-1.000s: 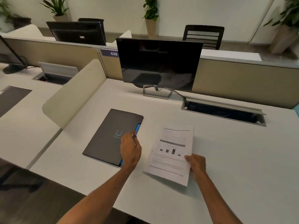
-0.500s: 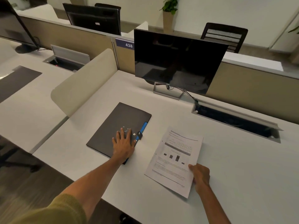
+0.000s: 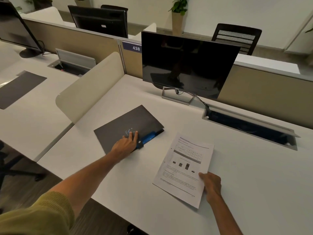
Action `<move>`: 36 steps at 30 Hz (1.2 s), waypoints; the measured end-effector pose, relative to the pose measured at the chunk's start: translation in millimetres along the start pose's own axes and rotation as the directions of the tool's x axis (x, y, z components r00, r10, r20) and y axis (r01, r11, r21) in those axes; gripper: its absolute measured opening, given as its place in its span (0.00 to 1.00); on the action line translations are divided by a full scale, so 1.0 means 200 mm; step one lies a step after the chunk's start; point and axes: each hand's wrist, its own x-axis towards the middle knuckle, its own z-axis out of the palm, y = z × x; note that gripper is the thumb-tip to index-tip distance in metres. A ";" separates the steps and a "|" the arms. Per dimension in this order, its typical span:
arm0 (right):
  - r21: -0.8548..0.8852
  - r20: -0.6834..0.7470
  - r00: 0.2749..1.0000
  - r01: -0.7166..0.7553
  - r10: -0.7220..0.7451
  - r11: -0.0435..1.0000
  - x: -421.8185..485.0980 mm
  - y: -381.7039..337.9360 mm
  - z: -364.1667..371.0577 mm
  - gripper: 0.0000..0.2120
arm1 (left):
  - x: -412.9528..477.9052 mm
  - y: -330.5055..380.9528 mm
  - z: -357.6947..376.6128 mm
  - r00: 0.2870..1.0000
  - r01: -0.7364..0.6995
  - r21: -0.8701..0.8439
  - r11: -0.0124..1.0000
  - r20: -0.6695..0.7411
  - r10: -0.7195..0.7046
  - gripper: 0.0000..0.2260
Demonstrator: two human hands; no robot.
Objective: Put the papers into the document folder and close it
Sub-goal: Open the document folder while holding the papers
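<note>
A dark grey document folder (image 3: 118, 128) with a blue closure strap (image 3: 147, 137) along its right edge lies closed on the white desk (image 3: 254, 175). My left hand (image 3: 126, 145) rests flat on the folder's near right corner, fingers together beside the strap. To the right lie the printed papers (image 3: 184, 168), a thin stack tilted slightly clockwise. My right hand (image 3: 211, 185) pinches the papers at their near right corner, thumb on top.
A black monitor (image 3: 188, 65) on a silver stand rises behind the folder. A cable hatch (image 3: 250, 126) lies open at the back right. A cream divider panel (image 3: 91, 85) borders the desk on the left; the neighbouring desk holds another dark folder (image 3: 18, 89).
My left hand slid from the folder's right edge onto its cover and now lies flat near the strap. My right hand has kept its hold on the papers.
</note>
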 end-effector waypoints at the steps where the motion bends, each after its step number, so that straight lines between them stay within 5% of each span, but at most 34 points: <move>1: 0.000 0.004 1.000 0.002 -0.002 1.000 0.00 0.00 0.00 0.10 | 0.00 -0.03 -0.03 1.000 -0.006 0.027 1.000 -0.027 0.007 0.31; 10: 0.023 0.055 0.998 0.034 -0.036 0.999 -0.03 0.01 0.00 0.09 | -0.02 -0.42 -0.44 0.947 0.189 0.062 0.980 -0.277 -0.165 0.18; 19: 0.089 0.133 0.990 0.044 -0.055 0.995 -0.07 0.02 0.00 0.03 | -0.07 -0.49 -0.48 0.921 0.200 -0.063 0.978 -0.327 -0.210 0.20; 36: 0.456 0.261 0.947 0.049 -0.186 0.889 -0.13 -0.35 -0.13 0.15 | -0.12 -0.38 -0.42 0.943 0.165 -0.175 0.971 -0.260 -0.207 0.20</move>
